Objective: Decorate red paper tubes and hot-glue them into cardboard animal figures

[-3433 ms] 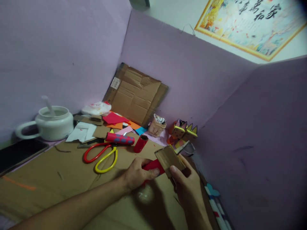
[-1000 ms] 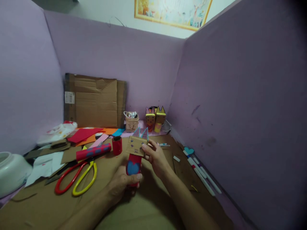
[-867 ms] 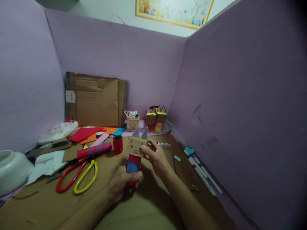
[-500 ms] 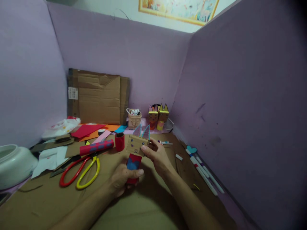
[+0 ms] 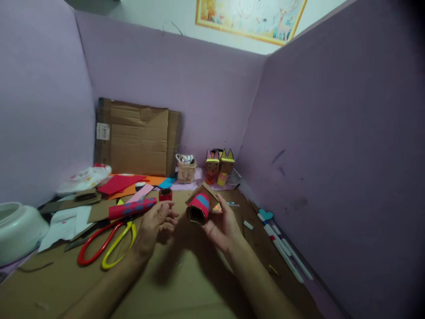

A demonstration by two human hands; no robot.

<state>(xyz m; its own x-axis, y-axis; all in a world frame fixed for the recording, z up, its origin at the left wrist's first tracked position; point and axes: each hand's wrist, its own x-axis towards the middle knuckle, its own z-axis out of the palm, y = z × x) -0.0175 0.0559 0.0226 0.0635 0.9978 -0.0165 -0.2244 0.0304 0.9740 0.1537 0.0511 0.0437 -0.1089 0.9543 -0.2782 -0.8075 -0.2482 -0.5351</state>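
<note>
The right hand [image 5: 226, 228] grasps the tube [image 5: 201, 204] above the table [image 5: 166, 288], hollow end toward the person, probably to view inside; card [image 5: 213, 195] sits at its far end. The left hand [image 5: 156, 223], holding nothing, loosely curls its fingers by the cup [image 5: 165, 195]; contact is unclear. The 2 forearms reach forward.

Mid-frame: three red tubes [image 5: 201, 203]; above them, two cat-eared cardboard figures [image 5: 212, 166] and one basket [image 5: 186, 172]. Lower left: one pair of scissors [image 5: 116, 244] and one white pot [image 5: 21, 232]. Right: one teal heart [image 5: 266, 215]. Top: one framed picture [image 5: 252, 18].
</note>
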